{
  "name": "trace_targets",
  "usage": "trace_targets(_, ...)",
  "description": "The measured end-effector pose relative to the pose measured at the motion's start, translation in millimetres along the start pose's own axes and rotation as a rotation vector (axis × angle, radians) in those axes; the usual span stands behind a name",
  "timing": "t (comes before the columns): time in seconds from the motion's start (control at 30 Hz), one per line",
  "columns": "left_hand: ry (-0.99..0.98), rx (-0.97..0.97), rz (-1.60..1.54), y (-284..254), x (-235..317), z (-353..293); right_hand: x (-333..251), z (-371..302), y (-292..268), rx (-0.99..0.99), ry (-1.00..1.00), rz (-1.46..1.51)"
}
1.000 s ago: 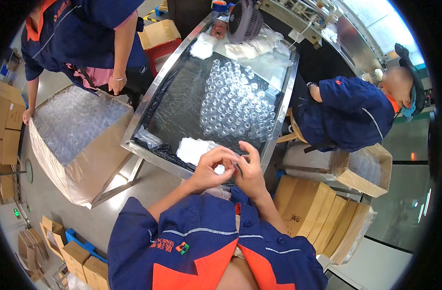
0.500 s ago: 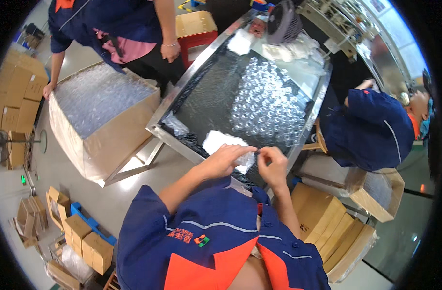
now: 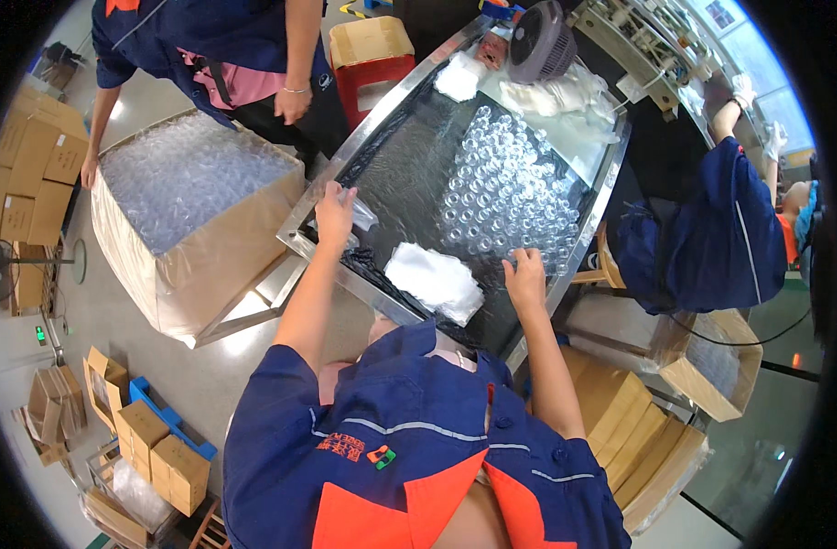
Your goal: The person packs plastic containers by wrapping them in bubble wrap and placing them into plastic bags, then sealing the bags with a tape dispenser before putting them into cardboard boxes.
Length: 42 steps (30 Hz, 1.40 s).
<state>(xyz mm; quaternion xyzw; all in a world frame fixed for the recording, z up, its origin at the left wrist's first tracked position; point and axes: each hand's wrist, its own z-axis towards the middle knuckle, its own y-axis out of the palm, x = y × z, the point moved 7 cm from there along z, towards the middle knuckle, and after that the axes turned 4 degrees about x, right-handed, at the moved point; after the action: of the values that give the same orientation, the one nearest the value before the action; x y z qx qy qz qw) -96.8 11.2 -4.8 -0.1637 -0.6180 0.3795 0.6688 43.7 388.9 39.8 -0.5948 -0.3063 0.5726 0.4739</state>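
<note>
My left hand [image 3: 333, 218] is at the near left edge of the metal-rimmed work table [image 3: 290, 240], its fingers closed on a crumpled clear plastic piece [image 3: 363, 216] whose exact kind I cannot make out. Over the near right part of the table is my right hand [image 3: 525, 282], fingers curled together beside the clear round plastic parts [image 3: 501, 192]. What its fingertips hold, if anything, is too small to tell. Between my hands lies a white cloth or stack of thin white sheets [image 3: 434, 282] on the black plastic table cover [image 3: 395, 174].
A dark fan [image 3: 539, 46] and white cloths [image 3: 560, 96] sit at the table's far end. A co-worker [image 3: 221, 69] stands behind a large lined carton [image 3: 199, 183] of clear parts. Another co-worker [image 3: 711, 229] sits at right, near cardboard boxes [image 3: 610, 403].
My hands have moved apart from above the white sheets: the left forward and left to the clear plastic, the right slightly up toward the round parts. The co-worker at right now reaches forward.
</note>
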Motion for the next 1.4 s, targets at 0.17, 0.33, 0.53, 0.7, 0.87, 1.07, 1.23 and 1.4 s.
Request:
trace_targets(0.17,0.077,-0.123,0.185,2.4,-16.5,-0.3,4.1,-4.4,-4.2,0.07,-0.008,0.152)
trace_targets(0.33,0.388,0.023,0.017,-4.2,77.3,-45.9,11.9,-36.2,-42.5,0.073,0.223,0.55)
trace_targets(0.53,0.329,-0.864,-0.167,93.3,88.2,-183.5,-63.6,-41.1,-144.6,0.182,0.196,1.166)
trace_targets(0.7,0.286,-0.719,0.021,104.6,77.4,-181.7,-90.6,-49.0,-198.2,0.281,-0.14,1.286)
trace_targets(0.87,0.093,-0.76,-0.242,89.0,76.1,-178.9,-97.1,-59.8,-218.3,0.352,-0.247,1.21)
trace_targets(1.07,0.047,-0.633,-0.257,79.1,67.6,-175.6,-105.6,-62.1,-230.5,0.385,-0.278,1.23)
trace_targets(1.23,0.017,-0.675,-0.286,77.1,67.6,-174.9,-111.9,-64.2,-240.8,0.43,-0.35,1.153)
trace_targets(1.4,0.045,-0.693,-0.214,76.9,67.2,-182.1,-115.4,-64.1,-248.6,0.463,-0.409,1.093)
